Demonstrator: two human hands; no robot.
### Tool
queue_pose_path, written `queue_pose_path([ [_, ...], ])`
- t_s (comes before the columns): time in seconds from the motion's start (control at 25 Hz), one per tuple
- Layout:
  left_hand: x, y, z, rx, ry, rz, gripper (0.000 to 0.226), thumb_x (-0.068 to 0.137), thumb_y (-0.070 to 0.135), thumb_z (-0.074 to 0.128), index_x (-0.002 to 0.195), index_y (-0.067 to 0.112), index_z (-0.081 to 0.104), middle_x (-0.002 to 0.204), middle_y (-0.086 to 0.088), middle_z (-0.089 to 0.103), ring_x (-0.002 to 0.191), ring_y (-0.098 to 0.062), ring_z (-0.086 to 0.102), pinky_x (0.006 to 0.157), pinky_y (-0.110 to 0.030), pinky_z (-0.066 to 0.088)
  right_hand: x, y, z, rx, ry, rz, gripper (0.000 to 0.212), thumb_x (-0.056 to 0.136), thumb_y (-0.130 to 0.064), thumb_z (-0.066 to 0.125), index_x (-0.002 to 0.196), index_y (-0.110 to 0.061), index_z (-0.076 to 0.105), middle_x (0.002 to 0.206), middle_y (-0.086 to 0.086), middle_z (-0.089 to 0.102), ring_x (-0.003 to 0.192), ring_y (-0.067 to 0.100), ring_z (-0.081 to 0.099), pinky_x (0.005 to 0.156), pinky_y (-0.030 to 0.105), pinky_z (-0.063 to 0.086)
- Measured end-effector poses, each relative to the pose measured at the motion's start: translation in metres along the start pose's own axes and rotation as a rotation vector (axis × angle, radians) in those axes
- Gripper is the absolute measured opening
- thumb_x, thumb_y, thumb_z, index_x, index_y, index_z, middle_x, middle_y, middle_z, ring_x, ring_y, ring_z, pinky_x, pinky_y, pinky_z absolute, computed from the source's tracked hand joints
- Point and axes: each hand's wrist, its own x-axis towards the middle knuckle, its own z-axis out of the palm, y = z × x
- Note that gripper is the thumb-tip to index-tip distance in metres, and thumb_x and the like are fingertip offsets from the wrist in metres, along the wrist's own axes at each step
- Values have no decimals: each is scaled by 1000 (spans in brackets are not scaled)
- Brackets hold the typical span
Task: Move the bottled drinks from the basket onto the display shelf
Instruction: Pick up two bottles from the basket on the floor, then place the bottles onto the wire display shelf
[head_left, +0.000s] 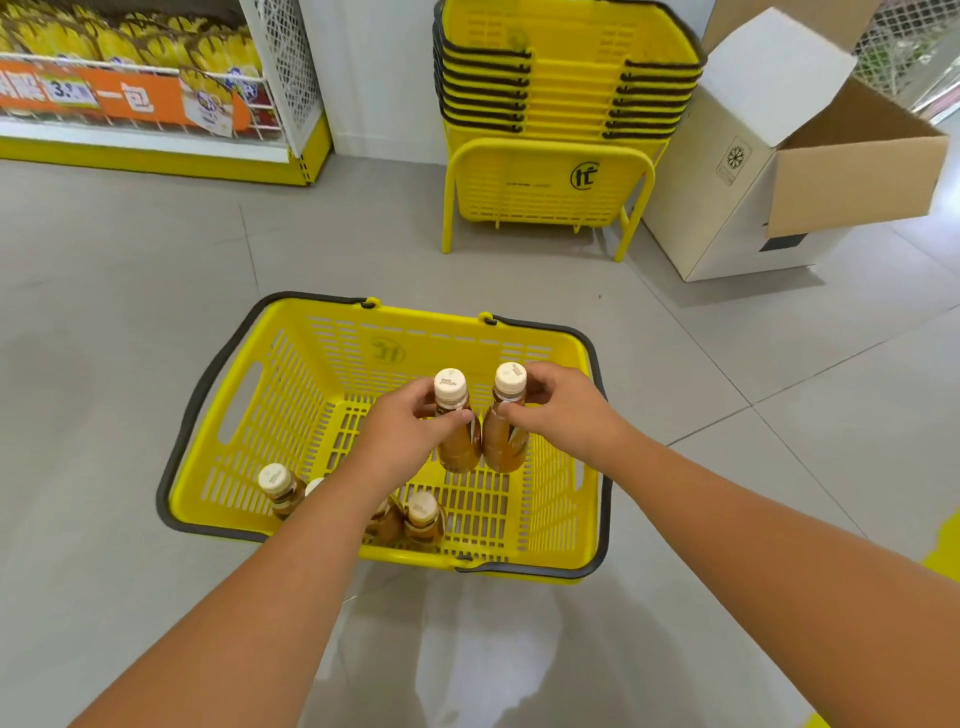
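Observation:
A yellow plastic basket (291, 395) with dark handles sits on the grey floor below me. My left hand (402, 431) grips the neck of an amber bottled drink (460, 447) with a cream cap. My right hand (558, 410) grips the neck of a second amber bottle (504, 447) right beside it. Both bottles are upright, over the basket's middle. More capped bottles stand along the basket's near wall: one at the left (278, 491), one near the middle (423, 519), and others partly hidden behind my left forearm.
A stack of yellow baskets (561, 98) on a yellow stand is ahead. An open cardboard box (810, 171) stands at the right. A display shelf (156, 140) with yellow packets and an orange price strip is at the far left. Grey tiled floor surrounds the basket.

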Motion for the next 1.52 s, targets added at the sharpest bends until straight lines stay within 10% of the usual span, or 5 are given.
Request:
queue_pose_path([
  [0.4, -18, 120, -48, -49, 96, 115, 31, 86, 21, 80, 115, 26, 71, 107, 11, 75, 105, -4, 68, 93, -30, 53, -12, -105, -52, 71, 106, -132, 24, 79, -22, 83, 102, -25, 76, 98, -3, 78, 97, 17, 74, 91, 44, 59],
  [0.72, -83, 386, -141, -84, 64, 110, 35, 79, 30, 82, 112, 26, 73, 105, 8, 78, 105, -8, 71, 97, -43, 55, -78, -346, -206, 23, 90, -162, 21, 83, -13, 81, 103, -18, 75, 98, -2, 77, 96, 11, 72, 87, 30, 58],
  [1.08, -196, 719, -280, -37, 149, 237, 31, 86, 25, 80, 116, 24, 72, 106, 11, 76, 98, -6, 71, 87, -26, 55, -178, -650, -384, -1, 149, -264, 17, 86, -16, 78, 103, -19, 75, 97, -3, 78, 93, 11, 72, 81, 23, 55],
  [1.52, -313, 892, -422, -5, 187, 375, 23, 83, 34, 82, 106, 33, 75, 98, 14, 78, 96, -10, 73, 86, -48, 61, -275, -870, -443, -36, 262, -458, 15, 85, -21, 81, 99, -24, 80, 91, -9, 79, 89, 6, 73, 79, 22, 56],
])
